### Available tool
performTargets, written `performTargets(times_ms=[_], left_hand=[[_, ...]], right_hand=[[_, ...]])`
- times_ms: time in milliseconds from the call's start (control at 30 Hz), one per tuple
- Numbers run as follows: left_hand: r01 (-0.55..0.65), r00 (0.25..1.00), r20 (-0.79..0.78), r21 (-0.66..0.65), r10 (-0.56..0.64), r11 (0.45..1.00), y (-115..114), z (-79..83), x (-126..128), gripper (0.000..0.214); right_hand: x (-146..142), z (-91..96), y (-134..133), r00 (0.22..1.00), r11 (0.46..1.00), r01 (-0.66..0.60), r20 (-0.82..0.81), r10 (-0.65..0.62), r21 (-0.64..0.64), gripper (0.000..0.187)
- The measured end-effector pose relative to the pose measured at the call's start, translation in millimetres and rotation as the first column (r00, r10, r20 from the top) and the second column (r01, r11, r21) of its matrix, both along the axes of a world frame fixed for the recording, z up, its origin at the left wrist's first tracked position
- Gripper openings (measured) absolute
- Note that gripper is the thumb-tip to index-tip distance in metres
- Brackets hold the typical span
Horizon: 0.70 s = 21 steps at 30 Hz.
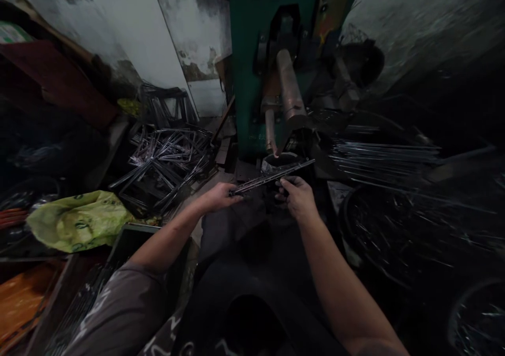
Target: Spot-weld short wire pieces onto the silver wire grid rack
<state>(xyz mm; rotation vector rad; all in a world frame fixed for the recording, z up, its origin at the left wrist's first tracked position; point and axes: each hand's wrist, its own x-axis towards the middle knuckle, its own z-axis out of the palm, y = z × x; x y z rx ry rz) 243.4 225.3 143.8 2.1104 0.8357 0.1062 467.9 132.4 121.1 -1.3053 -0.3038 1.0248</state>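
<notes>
A narrow frame of thin metal rods point(272, 177) slants up to the right in front of me, below the welding machine's copper-coloured arms. Its left end is gripped by my left hand point(222, 196), thumb and fingers closed around it. My right hand point(299, 195) is closed in a pinch at the frame's lower edge, toward its right end. What else may be between those fingertips is too dark to tell. Just beyond the frame, the tip of the lower copper-coloured arm point(271, 132) points down, with the thicker upper arm point(291, 90) beside it.
The green machine body point(252, 40) stands ahead against the wall. Bent metal frames point(169, 151) lie piled at left, near a yellow-green sack point(84, 222). At right are a stack of straight rods point(382, 156) and a dark round tub point(379, 230) with metal pieces.
</notes>
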Motion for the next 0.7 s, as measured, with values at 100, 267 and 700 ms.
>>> performTargets(times_ms=[100, 267, 700], left_hand=[[0.001, 1.000, -0.013, 0.007, -0.001, 1.000, 3, -1.5, -2, 0.042], [-0.015, 1.000, -0.024, -0.039, 0.014, 0.999, 4, 0.6, -3, 0.044], [-0.017, 0.998, -0.052, -0.022, 0.016, 1.000, 13, 9.2, -1, 0.044]], right_hand=[[-4, -6.6, 10, 0.991, 0.989, 0.109, 0.066, -0.115, 0.095, 0.046], [-11, -20.8, 20, 0.960, 0.950, 0.184, 0.162, -0.229, 0.253, 0.044], [-18, -20.4, 31, 0.955, 0.906, 0.226, 0.101, -0.278, 0.358, 0.045]])
